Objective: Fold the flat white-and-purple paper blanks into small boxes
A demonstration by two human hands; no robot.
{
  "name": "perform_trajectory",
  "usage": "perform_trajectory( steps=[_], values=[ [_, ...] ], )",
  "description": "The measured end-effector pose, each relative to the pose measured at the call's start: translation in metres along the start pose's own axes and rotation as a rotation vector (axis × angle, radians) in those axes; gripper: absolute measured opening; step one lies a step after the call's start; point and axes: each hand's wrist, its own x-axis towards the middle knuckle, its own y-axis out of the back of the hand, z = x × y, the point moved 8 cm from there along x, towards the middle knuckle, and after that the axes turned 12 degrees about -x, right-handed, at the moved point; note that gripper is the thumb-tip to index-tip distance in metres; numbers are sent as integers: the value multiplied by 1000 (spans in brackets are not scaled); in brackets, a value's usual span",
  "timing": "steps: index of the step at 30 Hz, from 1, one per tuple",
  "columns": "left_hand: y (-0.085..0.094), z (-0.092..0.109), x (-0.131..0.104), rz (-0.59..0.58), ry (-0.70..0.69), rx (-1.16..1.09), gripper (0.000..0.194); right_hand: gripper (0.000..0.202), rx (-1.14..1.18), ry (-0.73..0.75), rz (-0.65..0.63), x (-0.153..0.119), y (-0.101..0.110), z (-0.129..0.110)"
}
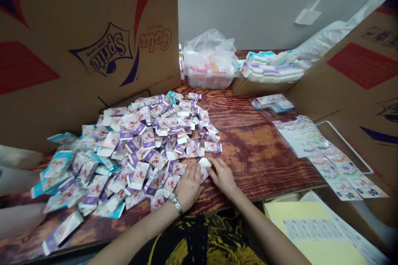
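Between my two hands is a small printed carton (204,168), its white flap pointing away from me. My left hand (189,188), with a metal watch (175,203) at the wrist, grips the carton's left side with fingers pressed together. On the other side, my right hand (222,177) holds it with bent fingers. The palm sides of both hands are hidden. Close to my left hand spreads a large heap of similar small cartons (139,174), mostly purple and white, with some blue ones (57,163). Several have raised flaps.
A big brown box (93,4) stands behind the heap, another brown box (357,91) at the right. At the back are a bagged plastic tub (211,78) and a carton of packs (264,87). Printed sheets (323,157) and yellow paper (307,215) lie at the right.
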Motion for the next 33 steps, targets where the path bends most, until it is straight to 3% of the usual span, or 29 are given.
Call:
perform_trajectory(
  steps=[6, 15, 25, 33],
  values=[
    [0, -2, -2, 24, -2, 7, 68, 30, -29, -22, -6, -4, -4, 2],
    [-1, -2, -5, 48, 11, -7, 74, 15, 220, -129, 8, -1, 7, 9],
    [-2, -3, -6, 72, 14, -27, 75, 18, 158, -89, 96, -7, 19, 0],
    [2, -1, -7, 89, 6, -38, 77, 14, 270, -101, 111, -7, 28, -7]
  ],
)
